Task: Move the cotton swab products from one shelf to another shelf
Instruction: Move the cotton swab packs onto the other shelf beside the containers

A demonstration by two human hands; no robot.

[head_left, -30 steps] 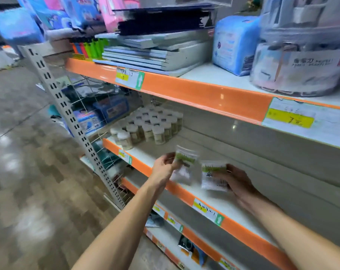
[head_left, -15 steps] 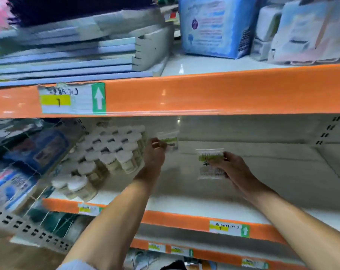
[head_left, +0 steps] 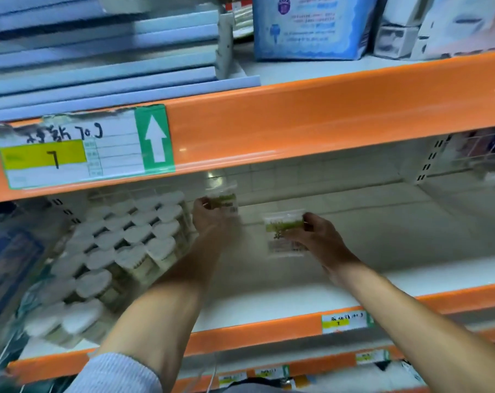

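Note:
Both my hands reach into the middle shelf (head_left: 283, 302), white with an orange front edge. My left hand (head_left: 212, 219) pinches a small clear cotton swab packet with a green label (head_left: 225, 198), held upright next to the round tubs. My right hand (head_left: 317, 236) grips a second such swab packet (head_left: 283, 234) by its top right corner, low over the shelf floor; I cannot tell if it touches. Several round cotton swab tubs with white lids (head_left: 121, 248) fill the shelf's left part in rows.
The orange beam of the upper shelf (head_left: 325, 114) hangs just above my hands, with a price tag (head_left: 81, 148). Flat blue boards (head_left: 104, 52) and a blue pack (head_left: 311, 26) lie on top. A lower shelf edge (head_left: 269, 373) shows below.
The camera has come closer to the middle shelf. Both hands with their packets have gone deeper in, the left one up against the tubs, the right one lower toward the shelf floor.

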